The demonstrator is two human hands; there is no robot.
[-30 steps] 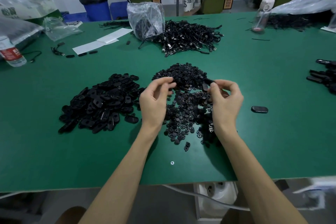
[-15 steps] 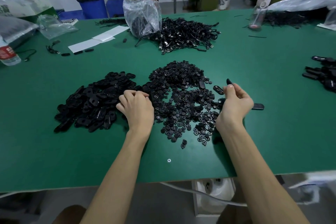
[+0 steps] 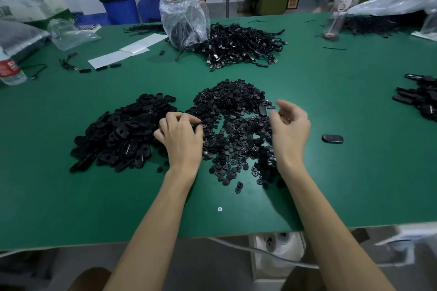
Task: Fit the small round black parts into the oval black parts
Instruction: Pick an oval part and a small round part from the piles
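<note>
A heap of oval black parts (image 3: 123, 132) lies on the green table (image 3: 354, 184), left of centre. Beside it, in the middle, spreads a heap of small round black parts (image 3: 231, 125). My left hand (image 3: 181, 142) sits where the two heaps meet, its fingers curled and its fingertips pinching what looks like an oval black part (image 3: 198, 125). My right hand (image 3: 289, 130) hovers over the right edge of the round parts, fingers loosely bent, with nothing visible in it. One oval part (image 3: 332, 138) lies alone to the right of that hand.
A pile of black cables (image 3: 243, 47) and a plastic bag (image 3: 185, 22) lie behind the heaps. More black pieces (image 3: 421, 99) sit at the right edge, a water bottle (image 3: 10, 69) at the left, white papers (image 3: 127, 51) at the back left.
My right hand has moved left from near the lone oval part to the round parts, and no longer shows a part in its fingers. My left hand has shifted slightly right from the oval heap.
</note>
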